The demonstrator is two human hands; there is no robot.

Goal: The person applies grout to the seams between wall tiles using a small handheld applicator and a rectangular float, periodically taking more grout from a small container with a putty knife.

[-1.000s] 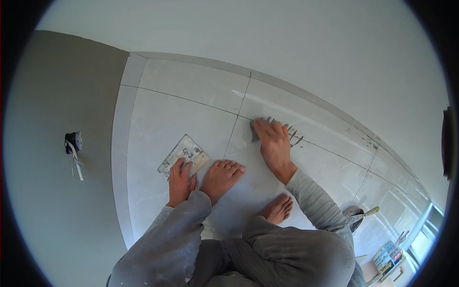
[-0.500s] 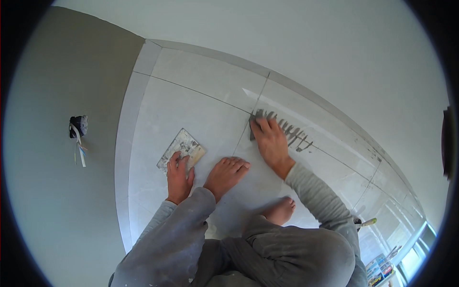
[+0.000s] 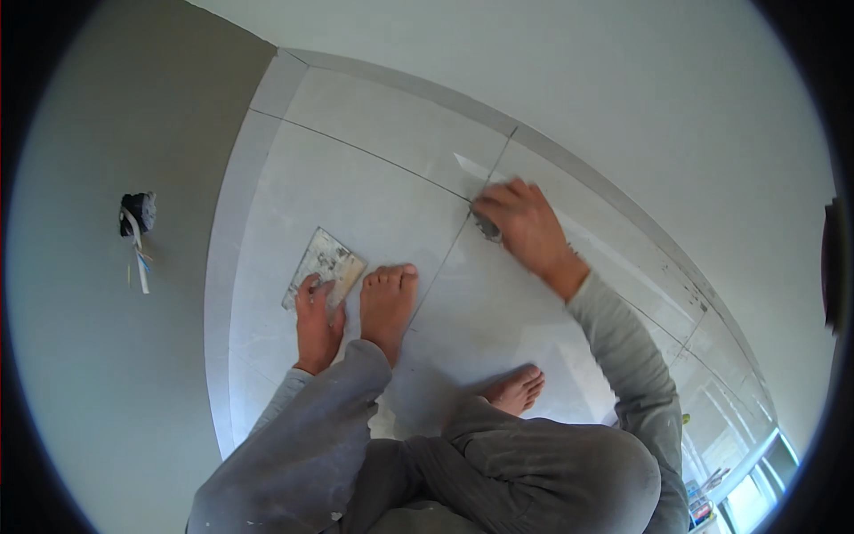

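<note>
My right hand (image 3: 532, 230) is closed round a grey scraper (image 3: 487, 230), its edge on the tiled floor (image 3: 382, 196) where grout lines cross. My fingers partly hide the tool, and the hand is slightly blurred. My left hand (image 3: 316, 325) rests with fingers apart and bent on a thin rectangular board (image 3: 329, 254) smeared with grey and cream material. Just right of that board is my bare left foot (image 3: 387, 311); my right foot (image 3: 516, 392) lies farther right, below the scraper.
A grey wall on the left has an opening with loose wires (image 3: 138, 218). A pale skirting (image 3: 445, 89) borders the tiles below the white wall (image 3: 578, 62). At the lower right are some small items (image 3: 703, 498), partly hidden by my arm.
My right hand has moved up and right with the scraper, and most grey streaks along the grout line no longer show. My left foot has shifted left; the view has shifted slightly.
</note>
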